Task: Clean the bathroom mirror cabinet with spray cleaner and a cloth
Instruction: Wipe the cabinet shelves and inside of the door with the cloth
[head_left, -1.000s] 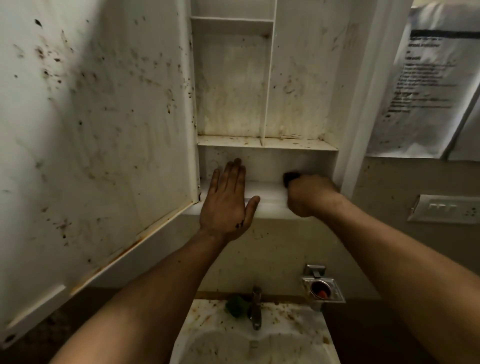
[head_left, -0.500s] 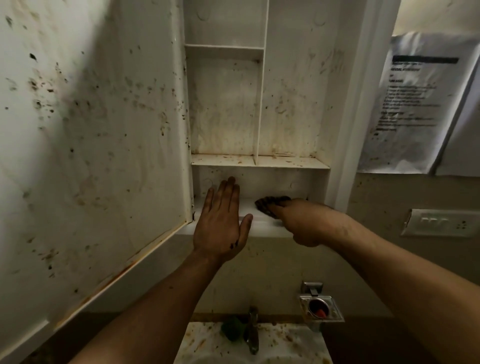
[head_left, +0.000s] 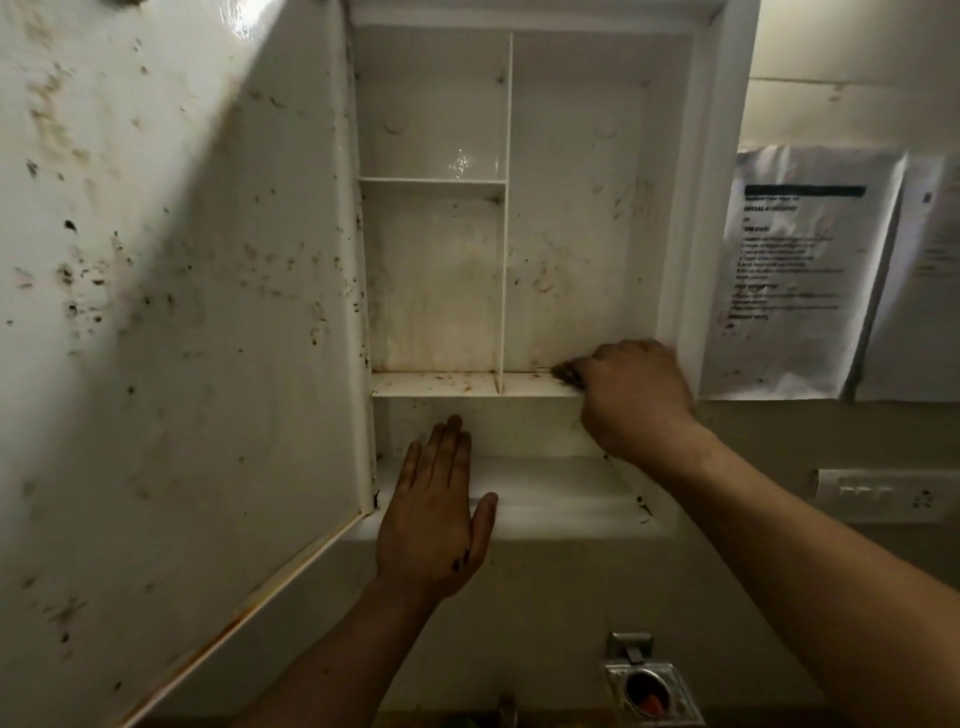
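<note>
My right hand (head_left: 634, 400), clenched round the dark cloth (head_left: 566, 374), has climbed from the cabinet's bottom shelf (head_left: 561, 499) to the crumb-strewn middle shelf (head_left: 441, 385), left hand (head_left: 431, 525) still flat, released, below; wiping, I judge, moves up a level.

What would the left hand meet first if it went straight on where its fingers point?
Likely the back wall of the bottom compartment; the left hand lies flat on the bottom ledge, fingers aimed inward. Depth is unclear.
</note>
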